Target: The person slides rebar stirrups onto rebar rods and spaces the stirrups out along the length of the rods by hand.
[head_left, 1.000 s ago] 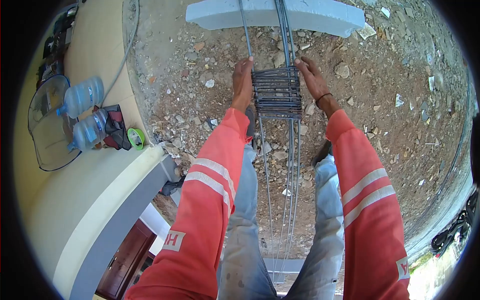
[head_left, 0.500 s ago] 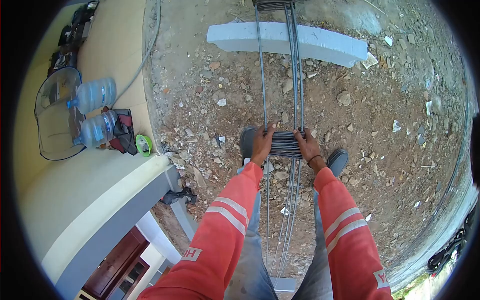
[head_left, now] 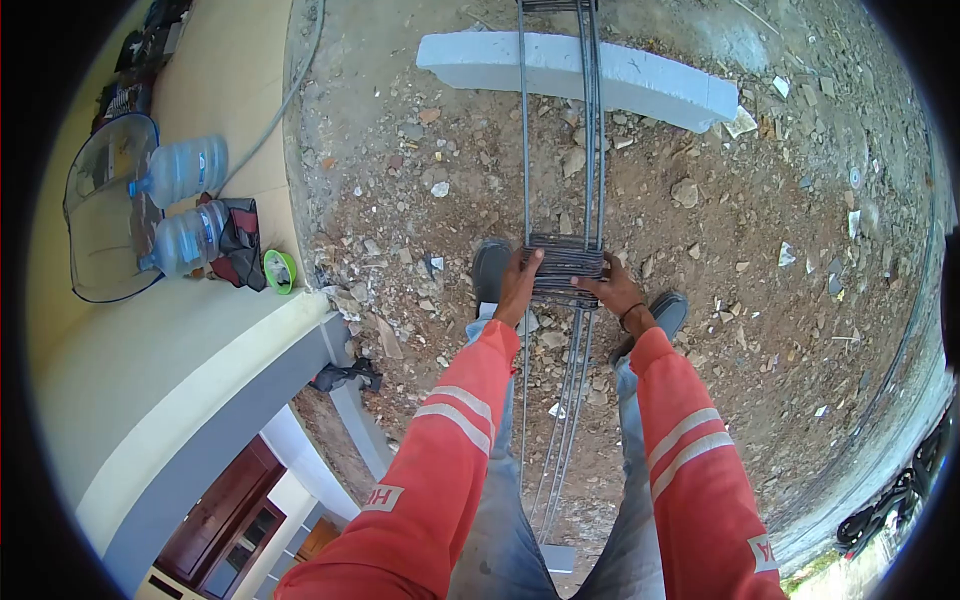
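A stack of steel stirrups, bent from thin bar, sits around several long rebars between my shoes. My left hand grips the stack's left side, thumb on top. On the right side, near the stack's lower edge, my right hand is closed on the stirrups with its thumb across them. Some fingers of both hands are hidden behind the stack. The rebars run away from me over a pale concrete beam and back between my legs. Another group of stirrups shows at the top edge.
Stones and broken tile cover the dirt ground. To the left, a raised tiled ledge holds large water bottles, a green cup and a dark bag. A hose runs along it. Black cables lie at the lower right.
The stirrup stack looks more spread out along the rebars, its far edge a little farther away. My right hand has shifted from its far corner to its near edge. The view has tilted slightly.
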A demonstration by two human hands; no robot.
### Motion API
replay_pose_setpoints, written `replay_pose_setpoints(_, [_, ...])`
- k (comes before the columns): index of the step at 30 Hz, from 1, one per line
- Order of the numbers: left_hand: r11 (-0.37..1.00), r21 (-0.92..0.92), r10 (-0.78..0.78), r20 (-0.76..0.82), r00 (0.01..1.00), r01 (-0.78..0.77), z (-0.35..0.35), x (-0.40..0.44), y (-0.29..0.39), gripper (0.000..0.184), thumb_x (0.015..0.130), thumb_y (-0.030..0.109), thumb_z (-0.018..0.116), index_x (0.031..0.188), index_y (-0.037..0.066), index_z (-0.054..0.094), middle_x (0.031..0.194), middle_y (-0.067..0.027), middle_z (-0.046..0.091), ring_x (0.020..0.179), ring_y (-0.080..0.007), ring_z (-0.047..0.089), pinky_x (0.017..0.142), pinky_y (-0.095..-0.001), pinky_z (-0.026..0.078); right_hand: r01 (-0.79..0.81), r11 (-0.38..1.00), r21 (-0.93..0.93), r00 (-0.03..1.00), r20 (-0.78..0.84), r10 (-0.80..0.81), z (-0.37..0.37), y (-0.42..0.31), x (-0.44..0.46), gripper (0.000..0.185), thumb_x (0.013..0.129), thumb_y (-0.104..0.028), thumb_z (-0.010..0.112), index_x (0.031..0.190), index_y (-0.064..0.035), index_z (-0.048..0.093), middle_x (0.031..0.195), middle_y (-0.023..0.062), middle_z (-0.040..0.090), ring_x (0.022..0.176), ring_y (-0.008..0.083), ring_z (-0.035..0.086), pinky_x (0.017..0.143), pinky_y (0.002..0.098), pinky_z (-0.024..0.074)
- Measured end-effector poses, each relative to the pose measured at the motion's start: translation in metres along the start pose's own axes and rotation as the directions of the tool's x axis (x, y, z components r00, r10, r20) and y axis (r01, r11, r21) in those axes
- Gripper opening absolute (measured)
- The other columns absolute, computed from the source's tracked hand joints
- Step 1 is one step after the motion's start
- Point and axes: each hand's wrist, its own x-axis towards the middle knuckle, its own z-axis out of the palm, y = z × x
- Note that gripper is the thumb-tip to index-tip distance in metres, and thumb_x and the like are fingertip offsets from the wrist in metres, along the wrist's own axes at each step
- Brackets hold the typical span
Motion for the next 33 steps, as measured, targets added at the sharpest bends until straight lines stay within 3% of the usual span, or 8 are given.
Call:
replay_pose_setpoints(2, [0.98,0.054,-0.195,0.085,0.977,0.191,-0.002,0.005,-0.007,0.073,0.092,0.059,0.064,0.129,-0.004,0.059,0.117,-0.0166,0.068,0.105,-0.0246,0.064,0.09,-0.0349,0.048,-0.004,0.999,-0.054,1.0,0.009,0.004,0.003,0.009,-0.007,0.096,0.075,-0.035,0.089,0.142,0.011,0.039,0.12,0.0223,0.066,0.11,0.0272,0.066,0.09,0.0345,0.0548])
replay_pose_setpoints(8, [0.925,0.287,-0.288,0.102,0.952,0.249,-0.009,0.013,0.005,0.071,0.092,0.06,0.064,0.121,-0.005,0.063,0.108,-0.0148,0.068,0.096,-0.023,0.064,0.085,-0.037,0.049,-0.013,0.999,0.048,1.0,-0.002,0.013,0.013,0.021,-0.01,0.093,0.074,-0.044,0.087,0.137,0.0111,0.048,0.127,0.0237,0.063,0.116,0.0345,0.063,0.101,0.0392,0.0487])
replay_pose_setpoints(11, [0.913,-0.281,-0.241,0.212,0.947,0.295,-0.01,0.012,-0.027,0.057,0.095,0.045,0.069,0.125,-0.003,0.061,0.117,-0.0121,0.066,0.101,-0.02,0.063,0.084,-0.0343,0.052,0.084,0.988,0.126,0.972,-0.229,-0.054,0.02,0.004,-0.014,0.092,0.074,-0.048,0.085,0.135,0.0114,0.051,0.124,0.026,0.064,0.118,0.0331,0.062,0.101,0.0386,0.0476])
replay_pose_setpoints(14, [0.861,-0.449,-0.116,0.284,0.952,0.239,-0.013,-0.005,-0.017,0.055,0.089,0.037,0.078,0.121,-0.003,0.061,0.114,-0.0105,0.067,0.1,-0.0189,0.066,0.089,-0.0319,0.055,0.014,0.995,0.095,0.997,-0.079,-0.006,0.01,0.009,-0.004,0.091,0.075,-0.049,0.085,0.134,0.0121,0.052,0.124,0.0263,0.064,0.117,0.0326,0.063,0.1,0.0386,0.0488])
replay_pose_setpoints(21, [0.919,-0.365,-0.111,0.12,0.986,0.148,-0.01,-0.001,-0.024,0.05,0.087,0.023,0.081,0.125,-0.003,0.061,0.113,-0.0076,0.069,0.099,-0.0153,0.066,0.09,-0.0288,0.053,-0.069,0.998,0.009,0.998,-0.014,0.069,0.0,0.0,-0.006,0.091,0.074,-0.051,0.085,0.131,0.0125,0.054,0.123,0.0257,0.065,0.114,0.0294,0.065,0.095,0.0354,0.0518])
replay_pose_setpoints(24, [0.895,-0.363,-0.207,0.173,0.963,0.258,-0.012,-0.001,-0.027,0.059,0.084,0.014,0.082,0.134,-0.004,0.056,0.119,-0.0098,0.067,0.107,-0.0164,0.064,0.093,-0.03,0.052,0.039,0.999,0.02,0.992,-0.124,-0.036,0.008,-0.001,-0.015,0.09,0.074,-0.049,0.086,0.131,0.0118,0.055,0.125,0.0249,0.064,0.116,0.0287,0.063,0.098,0.0348,0.0505])
replay_pose_setpoints(31, [0.764,-0.546,-0.13,0.391,0.911,0.343,-0.029,-0.017,-0.038,0.065,0.087,0.011,0.078,0.142,-0.002,0.047,0.125,-0.0079,0.064,0.115,-0.017,0.06,0.099,-0.0318,0.048,-0.065,0.998,-0.019,0.998,-0.008,0.065,0.005,-0.005,-0.012,0.093,0.074,-0.041,0.088,0.139,0.0115,0.046,0.127,0.0218,0.063,0.118,0.0267,0.061,0.099,0.0333,0.0495])
replay_pose_setpoints(33, [0.749,-0.567,-0.129,0.383,0.915,0.343,-0.028,-0.019,-0.036,0.064,0.087,0.01,0.078,0.142,-0.002,0.047,0.124,-0.0082,0.064,0.114,-0.0173,0.06,0.099,-0.032,0.048,-0.026,0.991,0.134,0.997,-0.065,0.035,0.01,-0.008,-0.012,0.091,0.074,-0.038,0.088,0.138,0.0107,0.046,0.125,0.0187,0.064,0.115,0.0248,0.062,0.098,0.0329,0.0497])
